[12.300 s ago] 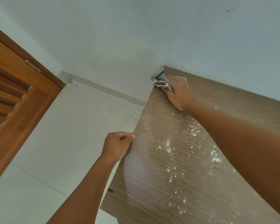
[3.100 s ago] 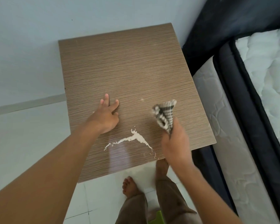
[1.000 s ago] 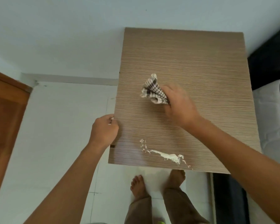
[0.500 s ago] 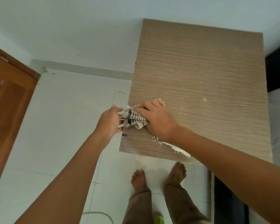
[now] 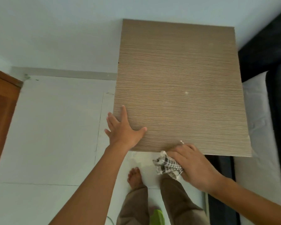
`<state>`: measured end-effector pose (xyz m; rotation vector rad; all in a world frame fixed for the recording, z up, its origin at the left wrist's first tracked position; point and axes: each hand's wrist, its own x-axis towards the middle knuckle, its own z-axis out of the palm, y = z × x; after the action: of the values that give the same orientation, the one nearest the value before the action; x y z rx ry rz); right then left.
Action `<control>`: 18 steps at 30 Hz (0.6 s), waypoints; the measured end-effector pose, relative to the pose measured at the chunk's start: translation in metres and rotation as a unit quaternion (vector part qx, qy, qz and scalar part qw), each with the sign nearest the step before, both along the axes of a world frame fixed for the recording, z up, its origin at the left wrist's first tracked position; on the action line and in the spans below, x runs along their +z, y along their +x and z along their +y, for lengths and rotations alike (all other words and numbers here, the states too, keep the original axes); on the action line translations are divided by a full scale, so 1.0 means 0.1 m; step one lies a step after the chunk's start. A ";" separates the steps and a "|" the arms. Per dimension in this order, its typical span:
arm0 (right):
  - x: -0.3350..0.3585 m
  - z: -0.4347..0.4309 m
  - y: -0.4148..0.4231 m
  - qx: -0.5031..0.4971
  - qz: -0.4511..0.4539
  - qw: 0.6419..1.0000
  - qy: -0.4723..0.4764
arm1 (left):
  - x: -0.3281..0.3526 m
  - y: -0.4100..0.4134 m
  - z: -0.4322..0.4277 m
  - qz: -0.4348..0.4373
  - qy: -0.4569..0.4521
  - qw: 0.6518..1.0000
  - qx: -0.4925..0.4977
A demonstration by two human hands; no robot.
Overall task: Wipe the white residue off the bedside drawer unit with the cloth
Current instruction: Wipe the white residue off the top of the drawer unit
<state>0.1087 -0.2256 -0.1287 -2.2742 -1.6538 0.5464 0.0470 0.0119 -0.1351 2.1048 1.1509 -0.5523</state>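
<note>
The brown wood-grain top of the bedside drawer unit (image 5: 182,82) fills the upper middle of the view. One small white speck (image 5: 186,93) shows right of its centre; the near edge shows no white line. My left hand (image 5: 122,130) lies flat with fingers spread on the unit's near left corner. My right hand (image 5: 191,164) is at the near edge, closed around a bunched black-and-white checked cloth (image 5: 167,165) that hangs just past the edge, over the floor.
A dark bed frame (image 5: 264,51) and white quilted mattress (image 5: 256,114) sit close on the right. A brown wooden door (image 5: 2,111) stands at the left. White tiled floor (image 5: 55,135) lies below, with my bare foot (image 5: 135,177), trouser legs and a green object (image 5: 156,217).
My right hand swept the cloth from the near left corner along the front edge and off it; the white line of residue there is gone. My left hand opened flat onto the corner.
</note>
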 end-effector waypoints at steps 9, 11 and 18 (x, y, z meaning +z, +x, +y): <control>0.12 0.00 0.28 -0.450 -0.012 0.893 0.020 | -0.06 0.07 -0.04 0.010 0.005 0.999 0.044; -0.02 0.04 0.34 -0.472 -0.033 0.881 -0.005 | -0.05 0.08 -0.04 0.021 0.003 0.999 0.048; -0.28 0.12 -0.05 -0.397 -0.055 0.916 -0.004 | -0.04 0.11 -0.04 0.029 -0.002 0.998 0.062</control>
<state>0.1040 -0.2133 -0.1570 -2.7284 -0.6237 0.2198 0.0579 0.0079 -0.1396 2.0097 1.3037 -0.5604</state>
